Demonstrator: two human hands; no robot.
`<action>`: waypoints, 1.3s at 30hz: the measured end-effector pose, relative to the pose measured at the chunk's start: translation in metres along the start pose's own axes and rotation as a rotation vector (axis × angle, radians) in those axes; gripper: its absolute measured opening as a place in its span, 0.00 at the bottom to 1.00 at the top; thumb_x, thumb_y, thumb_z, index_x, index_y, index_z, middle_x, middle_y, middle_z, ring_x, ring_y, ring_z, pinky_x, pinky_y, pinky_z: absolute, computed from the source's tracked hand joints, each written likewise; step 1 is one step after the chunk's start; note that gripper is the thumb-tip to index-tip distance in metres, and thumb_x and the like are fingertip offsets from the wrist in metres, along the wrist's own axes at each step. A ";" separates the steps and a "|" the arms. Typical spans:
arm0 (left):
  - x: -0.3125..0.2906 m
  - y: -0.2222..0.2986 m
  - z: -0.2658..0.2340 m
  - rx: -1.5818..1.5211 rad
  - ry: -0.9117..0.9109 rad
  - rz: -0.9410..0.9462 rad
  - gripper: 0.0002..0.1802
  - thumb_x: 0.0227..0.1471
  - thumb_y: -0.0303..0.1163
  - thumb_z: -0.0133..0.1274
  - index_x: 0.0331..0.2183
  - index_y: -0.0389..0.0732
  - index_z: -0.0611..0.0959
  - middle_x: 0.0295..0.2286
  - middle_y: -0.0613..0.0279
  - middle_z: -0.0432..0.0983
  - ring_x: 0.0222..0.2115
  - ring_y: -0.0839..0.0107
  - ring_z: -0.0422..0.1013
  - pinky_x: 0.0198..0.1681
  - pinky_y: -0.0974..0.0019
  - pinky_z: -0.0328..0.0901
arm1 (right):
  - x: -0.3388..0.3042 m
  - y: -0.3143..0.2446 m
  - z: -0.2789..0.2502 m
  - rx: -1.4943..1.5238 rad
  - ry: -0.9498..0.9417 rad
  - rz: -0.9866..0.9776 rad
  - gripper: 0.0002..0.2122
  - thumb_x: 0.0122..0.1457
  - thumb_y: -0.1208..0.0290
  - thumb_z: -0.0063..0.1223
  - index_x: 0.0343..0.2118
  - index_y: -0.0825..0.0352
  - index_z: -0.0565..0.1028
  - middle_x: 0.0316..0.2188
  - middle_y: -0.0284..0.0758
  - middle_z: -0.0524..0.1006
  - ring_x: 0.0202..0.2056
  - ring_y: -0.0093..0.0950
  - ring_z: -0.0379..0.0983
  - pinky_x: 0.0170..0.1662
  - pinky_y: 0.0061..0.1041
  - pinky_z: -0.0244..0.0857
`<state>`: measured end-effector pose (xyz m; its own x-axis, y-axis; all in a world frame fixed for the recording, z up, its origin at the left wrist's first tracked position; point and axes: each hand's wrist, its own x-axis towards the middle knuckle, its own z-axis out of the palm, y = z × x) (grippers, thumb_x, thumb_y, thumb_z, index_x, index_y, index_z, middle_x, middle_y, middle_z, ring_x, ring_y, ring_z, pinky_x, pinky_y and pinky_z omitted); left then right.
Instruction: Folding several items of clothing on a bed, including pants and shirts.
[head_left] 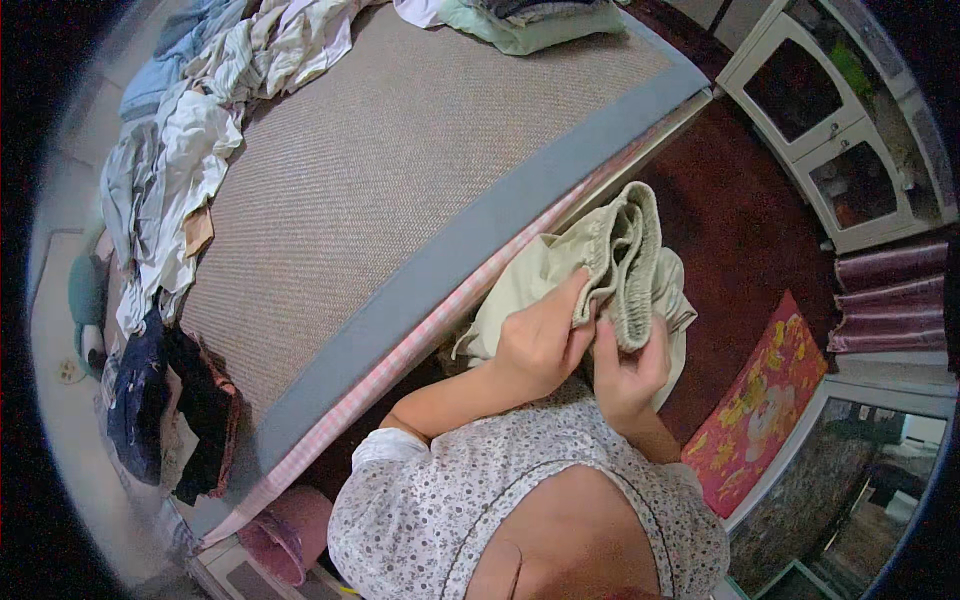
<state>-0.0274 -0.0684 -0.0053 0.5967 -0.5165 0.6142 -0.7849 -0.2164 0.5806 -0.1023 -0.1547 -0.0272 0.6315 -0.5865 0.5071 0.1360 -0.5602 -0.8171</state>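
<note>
A pair of pale green trousers (520, 285) with a gathered elastic waistband hangs from my two hands, just off the near edge of the bed. My left hand (540, 335) is closed on the left side of the waistband, thumb uppermost. On the other side, my right hand (632, 370) pinches the lower end of the band between thumb and fingers. The waistband stands up in folds between them, its opening facing up. The trousers' lower part drops out of sight behind my hands and forearms.
A woven mat (400, 140) with a grey border covers the bed. Rumpled clothes (200, 130) lie along its left side, dark garments (150, 400) nearer me, a folded green pile (535, 30) at the far edge. A white cabinet (835, 130) and red floral mat (755, 420) are at right.
</note>
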 end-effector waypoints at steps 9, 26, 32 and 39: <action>0.006 -0.008 0.008 0.032 0.005 0.179 0.27 0.30 0.21 0.51 0.37 0.23 0.65 0.29 0.42 0.68 0.24 0.58 0.69 0.23 0.68 0.64 | 0.002 0.002 0.004 -0.174 -0.111 -0.120 0.18 0.44 0.80 0.45 0.39 0.81 0.59 0.35 0.51 0.63 0.36 0.43 0.63 0.39 0.30 0.58; 0.012 -0.011 -0.019 0.081 -0.266 0.253 0.10 0.34 0.25 0.49 0.25 0.34 0.69 0.31 0.40 0.66 0.18 0.66 0.69 0.15 0.72 0.64 | 0.002 0.005 -0.001 -0.109 0.015 -0.351 0.18 0.40 0.82 0.51 0.37 0.71 0.62 0.29 0.47 0.67 0.27 0.38 0.67 0.27 0.29 0.63; 0.007 0.001 -0.014 0.152 -0.172 0.289 0.09 0.35 0.26 0.50 0.22 0.32 0.68 0.28 0.39 0.67 0.16 0.66 0.68 0.13 0.73 0.63 | 0.000 0.005 -0.003 -0.205 0.044 -0.311 0.16 0.39 0.81 0.54 0.33 0.71 0.63 0.24 0.42 0.69 0.22 0.35 0.69 0.23 0.25 0.64; 0.002 0.020 -0.013 0.026 -0.368 0.104 0.12 0.38 0.25 0.48 0.27 0.27 0.66 0.29 0.32 0.63 0.21 0.54 0.67 0.18 0.68 0.64 | 0.000 -0.004 -0.004 0.098 0.153 -0.003 0.17 0.41 0.78 0.53 0.33 0.75 0.60 0.25 0.43 0.69 0.25 0.31 0.69 0.25 0.23 0.64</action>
<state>-0.0394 -0.0629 0.0148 0.4178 -0.7988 0.4329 -0.8448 -0.1661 0.5087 -0.1054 -0.1548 -0.0228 0.5085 -0.6714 0.5391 0.2159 -0.5067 -0.8347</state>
